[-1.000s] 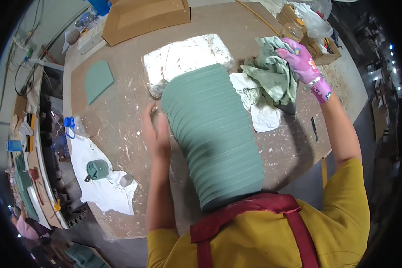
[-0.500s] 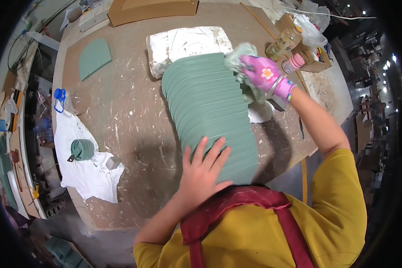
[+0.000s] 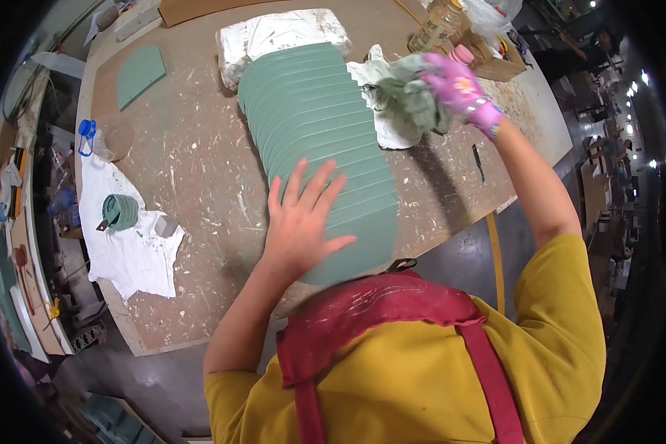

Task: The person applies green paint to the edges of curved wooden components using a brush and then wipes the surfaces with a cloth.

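Since the earlier frame, left hand has slid up the stack of green tiles and lies spread flat, palm down, on its near end. Stack's long axis runs away across the workbench. Right hand, pink-gloved, clutches a green rag just right of the far end.

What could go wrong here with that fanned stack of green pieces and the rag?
The fanned stack of green pieces leans against the person's apron with only the bare left hand flat on it; if that hand lifts, pieces may slide off the table edge. The gloved right hand holds a green rag right next to the bottles, so a wide wipe might knock one over.
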`<state>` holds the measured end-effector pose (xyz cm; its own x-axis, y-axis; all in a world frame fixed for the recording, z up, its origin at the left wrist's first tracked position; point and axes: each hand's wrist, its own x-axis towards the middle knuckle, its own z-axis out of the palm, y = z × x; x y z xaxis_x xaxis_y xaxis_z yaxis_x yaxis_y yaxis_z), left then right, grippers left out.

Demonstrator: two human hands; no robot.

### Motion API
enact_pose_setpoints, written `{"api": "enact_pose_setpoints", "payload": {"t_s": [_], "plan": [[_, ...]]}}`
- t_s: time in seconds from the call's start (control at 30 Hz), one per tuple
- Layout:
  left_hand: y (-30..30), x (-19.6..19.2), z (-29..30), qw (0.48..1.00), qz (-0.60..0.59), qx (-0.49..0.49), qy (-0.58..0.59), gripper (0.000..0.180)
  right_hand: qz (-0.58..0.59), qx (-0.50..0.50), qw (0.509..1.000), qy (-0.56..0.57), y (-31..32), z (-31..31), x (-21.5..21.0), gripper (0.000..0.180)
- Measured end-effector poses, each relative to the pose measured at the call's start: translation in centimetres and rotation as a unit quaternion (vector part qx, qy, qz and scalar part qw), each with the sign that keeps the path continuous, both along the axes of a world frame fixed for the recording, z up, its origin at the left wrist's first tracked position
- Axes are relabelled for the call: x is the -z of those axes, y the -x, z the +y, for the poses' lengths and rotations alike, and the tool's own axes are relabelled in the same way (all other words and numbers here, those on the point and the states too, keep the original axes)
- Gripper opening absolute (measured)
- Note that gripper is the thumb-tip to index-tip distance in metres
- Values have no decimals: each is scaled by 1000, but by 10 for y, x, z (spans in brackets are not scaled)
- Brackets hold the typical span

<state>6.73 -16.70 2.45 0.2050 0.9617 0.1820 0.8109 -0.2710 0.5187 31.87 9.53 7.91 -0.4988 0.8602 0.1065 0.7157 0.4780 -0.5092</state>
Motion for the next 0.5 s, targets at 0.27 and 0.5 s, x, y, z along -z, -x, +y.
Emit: {"api": "enact_pose_setpoints", "payload": {"t_s": [0.27,0.5], "plan": [[-7,2,-9,998,40,-29,-41,94,123,232,965,30,-130,-2,4,61],[-15,16,-43,968,-156,-197,-5,109,122,102,987,-2,-67,-105,32,89]]}}
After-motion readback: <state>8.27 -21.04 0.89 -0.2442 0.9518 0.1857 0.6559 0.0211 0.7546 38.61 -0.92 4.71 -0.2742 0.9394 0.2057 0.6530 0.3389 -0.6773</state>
